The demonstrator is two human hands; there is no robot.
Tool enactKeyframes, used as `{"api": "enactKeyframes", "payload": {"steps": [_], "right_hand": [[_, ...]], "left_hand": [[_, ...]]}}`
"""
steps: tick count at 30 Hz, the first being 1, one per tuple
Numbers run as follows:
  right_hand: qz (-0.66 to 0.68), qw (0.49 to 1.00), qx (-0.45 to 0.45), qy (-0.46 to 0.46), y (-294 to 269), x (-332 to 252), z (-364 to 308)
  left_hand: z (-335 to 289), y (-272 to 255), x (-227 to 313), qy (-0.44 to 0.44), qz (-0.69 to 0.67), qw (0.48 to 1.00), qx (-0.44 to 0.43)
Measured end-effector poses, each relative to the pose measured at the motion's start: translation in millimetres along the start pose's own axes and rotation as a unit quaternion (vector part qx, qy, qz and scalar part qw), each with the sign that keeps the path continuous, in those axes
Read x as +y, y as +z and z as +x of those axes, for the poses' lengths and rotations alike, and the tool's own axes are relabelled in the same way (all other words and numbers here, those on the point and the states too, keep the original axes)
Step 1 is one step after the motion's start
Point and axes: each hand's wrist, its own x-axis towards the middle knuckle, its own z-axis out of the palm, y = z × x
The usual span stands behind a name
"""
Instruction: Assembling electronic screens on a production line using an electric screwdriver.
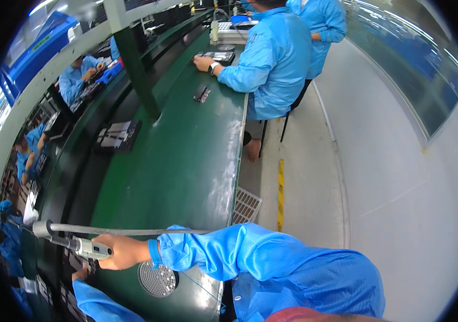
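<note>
My right hand [121, 252] is closed around a pale grey electric screwdriver [93, 249] at the lower left. Its cable [132, 231] leaves the ribbed end, bends back and runs rightward above my forearm. A blue band circles my right wrist. Below the screwdriver, my left hand [80, 274] is at a dark part [90, 265], fingers bent and partly hidden; what it grips is too small to make out. On the green bench just right of my hands lies a round metal tray [158, 279] with a dotted surface.
The green workbench [175, 177] stretches away from me. A black tray [117, 136] with light pieces and a small dark part [202, 94] lie farther along. A co-worker in blue [274, 59] sits at its right edge. A green post [137, 80] rises beside the dark conveyor [73, 161].
</note>
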Motion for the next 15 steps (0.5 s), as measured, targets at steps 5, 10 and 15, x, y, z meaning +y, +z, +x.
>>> {"api": "enactKeyframes", "payload": {"steps": [5, 10, 15], "right_hand": [[0.005, 0.999, -0.009, 0.031, -2.8, -5.3, -3.0], [0.032, 0.995, 0.036, -0.089, 3.9, -2.7, -0.7], [0.019, 0.992, 0.067, -0.106, -2.2, 4.6, 0.3]], "left_hand": [[53.9, 10.4, -61.3, 0.038, -0.157, 0.987, -0.021], [46.1, -7.8, -82.5, 0.090, -0.268, 0.943, 0.178], [-84.5, 6.9, -52.3, 0.149, -0.407, 0.866, 0.249]]}}
